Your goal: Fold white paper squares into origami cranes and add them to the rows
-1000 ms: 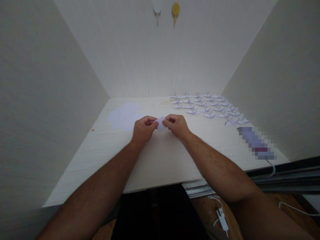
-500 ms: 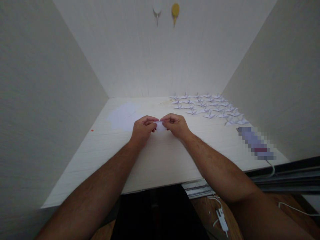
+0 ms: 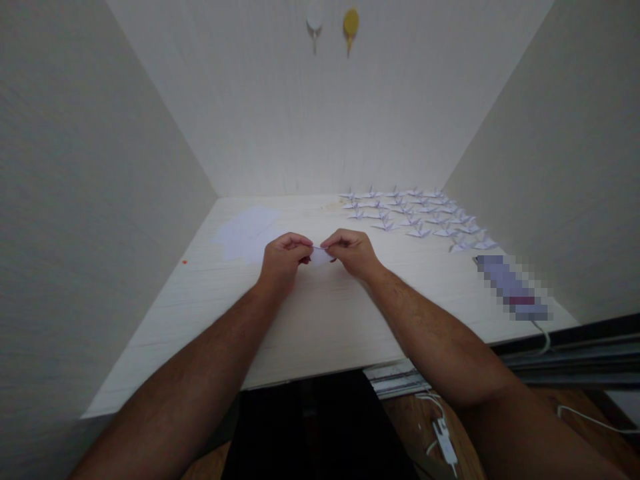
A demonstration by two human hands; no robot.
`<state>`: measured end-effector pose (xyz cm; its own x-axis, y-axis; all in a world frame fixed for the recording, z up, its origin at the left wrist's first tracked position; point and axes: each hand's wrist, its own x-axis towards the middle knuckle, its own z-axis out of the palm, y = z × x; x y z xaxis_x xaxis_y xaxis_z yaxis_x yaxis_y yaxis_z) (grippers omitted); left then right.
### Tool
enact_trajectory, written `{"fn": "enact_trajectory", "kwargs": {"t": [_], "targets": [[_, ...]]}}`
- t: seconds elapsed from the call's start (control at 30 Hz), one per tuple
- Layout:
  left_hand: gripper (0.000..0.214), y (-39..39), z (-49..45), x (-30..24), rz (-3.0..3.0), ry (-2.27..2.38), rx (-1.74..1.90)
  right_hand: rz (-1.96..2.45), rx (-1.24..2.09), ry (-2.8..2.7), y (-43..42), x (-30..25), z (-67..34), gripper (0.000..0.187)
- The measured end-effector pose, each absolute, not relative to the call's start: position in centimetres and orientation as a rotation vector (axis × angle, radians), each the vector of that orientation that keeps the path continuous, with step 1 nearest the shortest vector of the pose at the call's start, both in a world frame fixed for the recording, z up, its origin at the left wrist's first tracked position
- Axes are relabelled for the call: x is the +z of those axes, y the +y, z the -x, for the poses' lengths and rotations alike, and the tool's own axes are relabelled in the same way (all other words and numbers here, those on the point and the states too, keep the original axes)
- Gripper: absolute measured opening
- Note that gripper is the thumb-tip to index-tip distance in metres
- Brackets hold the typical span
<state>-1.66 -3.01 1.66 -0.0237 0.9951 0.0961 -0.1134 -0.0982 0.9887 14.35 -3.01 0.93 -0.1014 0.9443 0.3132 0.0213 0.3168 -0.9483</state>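
Between my two hands, over the middle of the table, is a small piece of white paper [image 3: 320, 255] with a folded upper edge. My left hand [image 3: 287, 259] pinches its left end between thumb and fingers. The right end is pinched the same way by my right hand [image 3: 353, 251]. My fingers hide both ends of the paper, so its full shape cannot be made out. Just beyond my left hand lie several loose sheets of white paper [image 3: 245, 230], spread over one another. Folded white paper cranes [image 3: 384, 225] stand in rows at the back right of the table.
A blurred-out flat device [image 3: 513, 287] with a white cable lies at the table's [image 3: 310, 340] right side. A small orange-red spot [image 3: 185, 262] is near the left edge. Walls close in the back and both sides, with a yellow hook [image 3: 351, 23] and a white hook [image 3: 315, 18].
My left hand has shifted slightly left, and the gap between my fingertips is wider. More of the paper's upper edge shows now. The cranes and sheets have stayed in place.
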Motion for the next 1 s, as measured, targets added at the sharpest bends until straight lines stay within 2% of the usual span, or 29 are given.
{"fn": "enact_trajectory", "kwargs": {"t": [0.3,0.47,0.63,1.0], "targets": [[0.009,-2.88,1.81,1.65,-1.21,1.1,1.389,0.966,1.064,-1.412,-2.98,1.41,-14.89,0.003],[0.011,-3.09,1.74,1.61,-1.276,1.097,1.398,0.933,1.169,-1.367,-3.24,1.78,-14.71,0.026],[0.017,-3.6,1.51,2.12,-1.364,1.069,1.321,0.952,1.096,-1.425,-3.1,1.26,-14.44,0.014],[0.011,-3.41,1.36,1.89,-1.194,1.008,1.326,0.893,1.122,-1.408,-3.23,1.52,-14.67,0.005]]}}
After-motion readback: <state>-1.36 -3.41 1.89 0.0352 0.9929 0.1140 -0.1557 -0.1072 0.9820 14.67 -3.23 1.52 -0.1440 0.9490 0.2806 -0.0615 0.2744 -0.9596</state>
